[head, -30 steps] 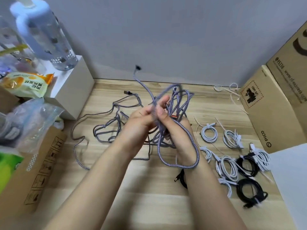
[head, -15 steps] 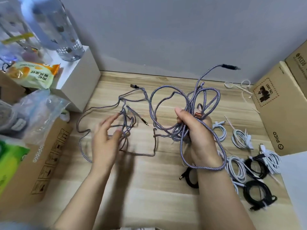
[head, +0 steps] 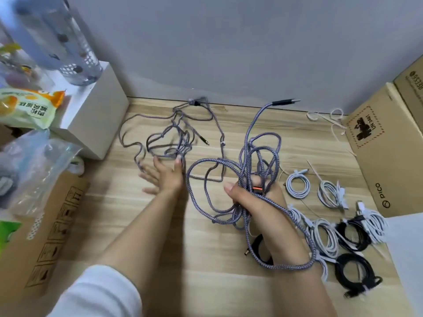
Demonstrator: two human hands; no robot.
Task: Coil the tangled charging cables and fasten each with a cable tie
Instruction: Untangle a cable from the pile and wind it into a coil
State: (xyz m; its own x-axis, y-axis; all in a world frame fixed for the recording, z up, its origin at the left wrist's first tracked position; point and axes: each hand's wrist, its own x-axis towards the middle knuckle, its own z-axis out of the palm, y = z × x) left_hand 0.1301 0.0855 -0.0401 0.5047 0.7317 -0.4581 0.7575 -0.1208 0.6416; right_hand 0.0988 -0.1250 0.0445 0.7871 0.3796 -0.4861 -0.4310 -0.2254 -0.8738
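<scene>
- Right hand (head: 256, 197), fingers clamped on tangled grey braided charging cable (head: 249, 156) above wooden surface (head: 206, 259)
- Left hand (head: 163, 177), fingers spread apart, beside loose grey cable tangle (head: 174, 138)
- Brown cardboard box (head: 384, 161) reads "PICO", "UN 3481"

Left hand (head: 163, 177) let go of braided bundle (head: 256, 170), moved left, fingers spread open over loose tangle (head: 174, 143) on tabletop (head: 206, 259). Right hand (head: 254, 197) kept bundle alone, lowered it. Plug end (head: 285, 102) swung from left-centre to upper right.
</scene>
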